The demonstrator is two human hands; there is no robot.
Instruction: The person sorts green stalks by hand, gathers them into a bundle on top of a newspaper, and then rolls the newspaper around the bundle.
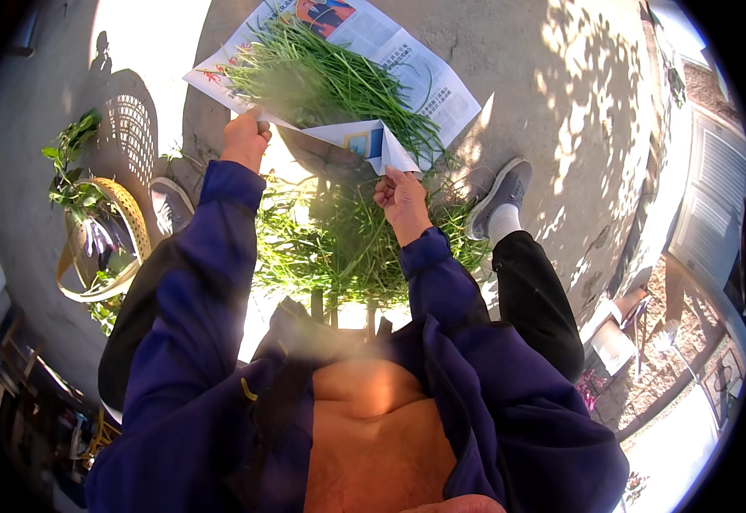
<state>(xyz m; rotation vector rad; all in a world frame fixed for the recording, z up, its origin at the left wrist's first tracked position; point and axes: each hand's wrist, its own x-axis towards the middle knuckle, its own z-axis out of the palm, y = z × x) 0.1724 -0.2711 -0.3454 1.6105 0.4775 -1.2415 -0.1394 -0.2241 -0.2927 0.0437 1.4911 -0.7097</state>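
A printed newspaper sheet (pixel 447 96) lies on the concrete ground before me, bearing writing and pictures. Across it rests a bunch of long, thin green leaves, probably Chinese chives (pixel 341 80). Pinched in my left hand (pixel 246 138) is the near left edge of the paper. My right hand (pixel 403 199) grips the near edge further right, where a corner is folded up over part of the leaves. Between my feet, nearer to me, is a loose pile of green leaves and trimmings (pixel 347 250).
On my left stands a woven basket (pixel 136 221) with dark purple eggplants (pixel 100 237) and leafy stems (pixel 78 173). My shoes, left (pixel 171 205) and right (pixel 504 192), flank the pile. A white slatted panel (pixel 709 192) is at the far right.
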